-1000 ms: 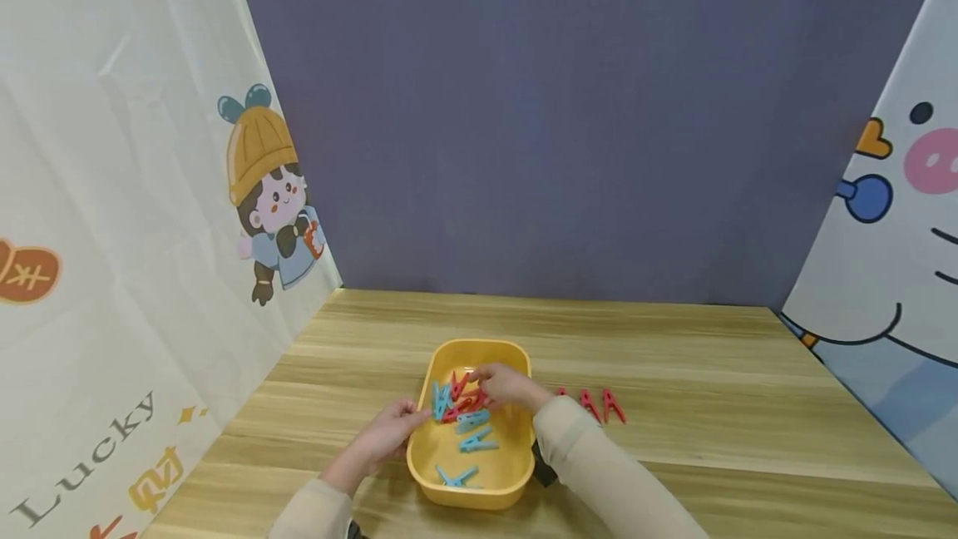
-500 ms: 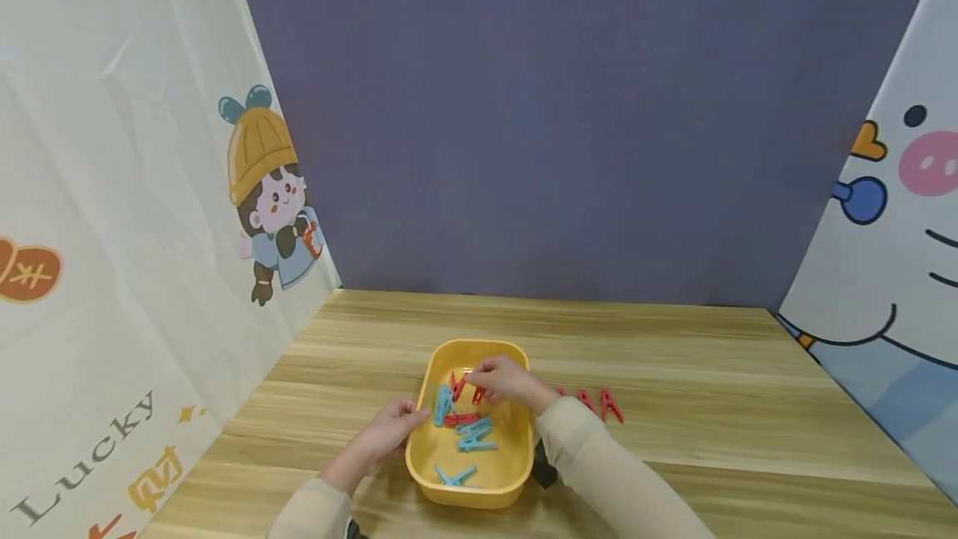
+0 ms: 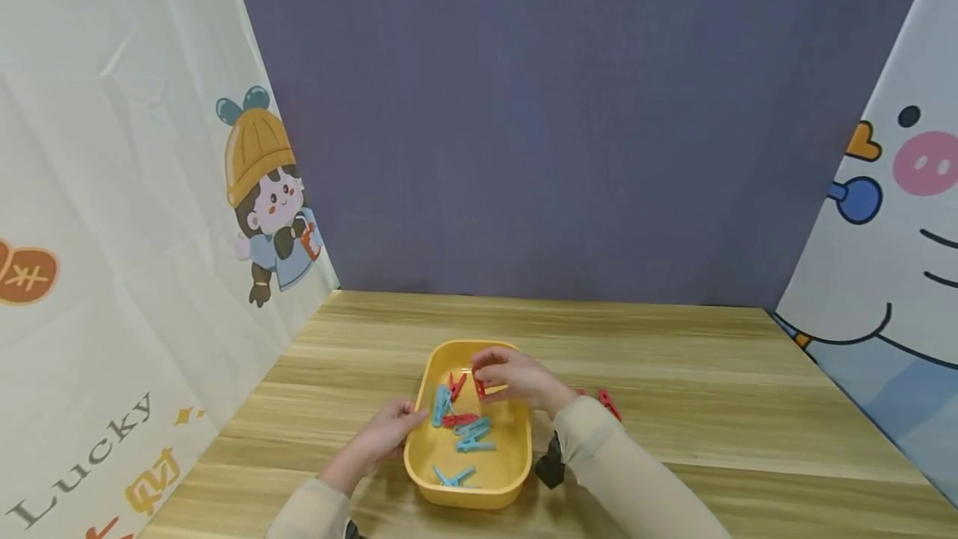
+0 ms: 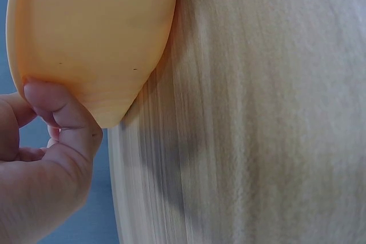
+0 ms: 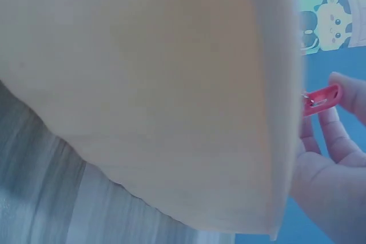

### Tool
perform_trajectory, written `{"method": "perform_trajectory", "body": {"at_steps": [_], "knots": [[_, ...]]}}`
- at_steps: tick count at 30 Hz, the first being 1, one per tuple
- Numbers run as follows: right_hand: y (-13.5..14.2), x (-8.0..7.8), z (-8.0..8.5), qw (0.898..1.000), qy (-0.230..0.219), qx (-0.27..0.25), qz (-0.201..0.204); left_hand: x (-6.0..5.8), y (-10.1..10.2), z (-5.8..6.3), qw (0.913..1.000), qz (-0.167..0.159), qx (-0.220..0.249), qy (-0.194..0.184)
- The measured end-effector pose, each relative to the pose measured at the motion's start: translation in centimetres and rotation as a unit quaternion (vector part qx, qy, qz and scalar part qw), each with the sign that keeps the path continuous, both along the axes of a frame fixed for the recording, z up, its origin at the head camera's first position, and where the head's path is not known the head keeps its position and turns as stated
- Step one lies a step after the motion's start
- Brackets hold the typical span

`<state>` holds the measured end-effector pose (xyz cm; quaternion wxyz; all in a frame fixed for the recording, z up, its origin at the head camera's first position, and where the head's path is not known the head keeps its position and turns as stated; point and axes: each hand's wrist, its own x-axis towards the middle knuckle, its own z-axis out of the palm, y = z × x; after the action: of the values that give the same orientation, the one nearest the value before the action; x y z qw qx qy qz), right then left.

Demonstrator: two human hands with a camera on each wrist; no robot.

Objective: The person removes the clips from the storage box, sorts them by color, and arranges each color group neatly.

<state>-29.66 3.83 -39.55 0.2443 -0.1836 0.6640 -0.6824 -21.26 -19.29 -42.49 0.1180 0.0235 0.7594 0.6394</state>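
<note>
The right hand (image 3: pixel 516 377) pinches a red clip (image 5: pixel 322 100) between thumb and fingers, which close on its end; in the right wrist view the rest of that clip is partly hidden behind the edge of the yellow bin (image 3: pixel 470 498). From the head view, the held clip sits at the fingertips, on the left side of the hand, over the far right part of the bin.

The left hand (image 3: pixel 385 431) grips the bin's left rim, its curled fingers against the outer wall.

Just left of the held clip, inside the bin, lies another red clip (image 3: pixel 457 387), legs spread. A blue clip (image 3: pixel 440 407) is beside it, and a flat red clip (image 3: pixel 460 420) lies nearer the person. Two more blue clips (image 3: pixel 475 442) lie close together to the right of that, and further blue pieces (image 3: pixel 453 478) rest near the front wall.

Outside the bin, beyond the right sleeve (image 3: pixel 629 464), red clips (image 3: pixel 609 403) lie on the wooden table (image 3: pixel 718 381), one partly hidden by the arm.
</note>
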Motion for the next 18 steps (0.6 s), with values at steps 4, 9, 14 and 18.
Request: {"method": "perform_trajectory", "body": {"at_steps": [4,9,14,18], "knots": [[0.3,0.1,0.3,1.0,-0.002,-0.002,-0.012,-0.1,0.1,0.0,1.0,-0.002,-0.001,0.002],[0.9,0.2,0.6,0.999,-0.018,-0.02,-0.027,-0.1,0.0,0.0,1.0,0.0,-0.004,0.0],[1.9,0.3,0.7,0.998,-0.037,-0.043,-0.03,0.0,0.0,-0.1,1.0,0.004,-0.008,-0.002],[2.7,0.2,0.7,0.998,-0.03,-0.049,-0.032,0.0,0.0,-0.1,1.0,0.006,-0.007,-0.002]]}}
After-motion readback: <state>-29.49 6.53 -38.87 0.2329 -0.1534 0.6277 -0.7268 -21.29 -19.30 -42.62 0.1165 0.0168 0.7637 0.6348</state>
